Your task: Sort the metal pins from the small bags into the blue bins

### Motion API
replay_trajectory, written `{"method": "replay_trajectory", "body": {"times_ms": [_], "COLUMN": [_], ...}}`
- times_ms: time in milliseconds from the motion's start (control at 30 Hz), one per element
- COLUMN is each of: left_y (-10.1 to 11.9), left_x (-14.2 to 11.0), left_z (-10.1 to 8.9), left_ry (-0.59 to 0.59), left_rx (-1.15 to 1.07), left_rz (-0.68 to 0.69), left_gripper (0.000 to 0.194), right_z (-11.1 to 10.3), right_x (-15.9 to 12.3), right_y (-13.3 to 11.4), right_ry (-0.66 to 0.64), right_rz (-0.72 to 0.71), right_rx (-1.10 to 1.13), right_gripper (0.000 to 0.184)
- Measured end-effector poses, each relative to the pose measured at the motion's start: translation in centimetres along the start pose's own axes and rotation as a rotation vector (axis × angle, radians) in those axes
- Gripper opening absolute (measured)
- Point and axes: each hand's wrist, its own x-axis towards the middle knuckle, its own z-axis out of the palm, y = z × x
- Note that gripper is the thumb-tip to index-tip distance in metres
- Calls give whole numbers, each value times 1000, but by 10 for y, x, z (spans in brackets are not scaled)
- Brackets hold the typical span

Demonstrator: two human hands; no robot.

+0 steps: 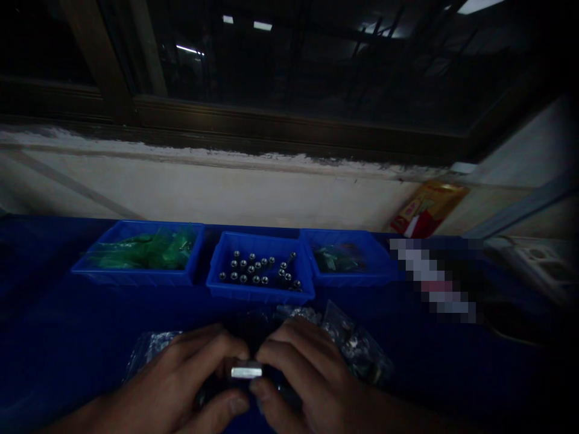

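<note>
A short silver metal piece [246, 370] with flat sides lies crosswise between my two hands, low in the middle of the head view. My left hand [181, 371] has its fingers curled at the piece's left end, its thumb a little below. At the right end, my right hand [312, 367] pinches it between thumb and forefinger. Clear plastic bags with shiny small parts sit just beyond: one bag [151, 349] beside my left hand, another bag [357, 346] past my right. Both hands partly cover these bags.
Behind the hands stands a blue tray [260, 293] with several upright hollow metal pieces. A left blue tray [131, 277] contains green plastic bags; a right blue tray [348, 278] holds bagged parts. A red-and-gold packet [429, 208] leans on the wall under a dark window.
</note>
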Motion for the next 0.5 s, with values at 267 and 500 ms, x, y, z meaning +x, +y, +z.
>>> {"method": "replay_trajectory", "body": {"times_ms": [267, 500], "left_y": [1, 0], "left_x": [0, 2], "left_z": [1, 1], "left_ry": [-24, -59], "left_rx": [-14, 108], "left_rz": [-2, 73], "left_gripper": [15, 17], "right_z": [0, -23], "right_x": [1, 9], "right_y": [2, 6], "right_ry": [142, 24], "right_rz": [-111, -109], "right_rx": [-28, -108], "right_gripper": [13, 10]}}
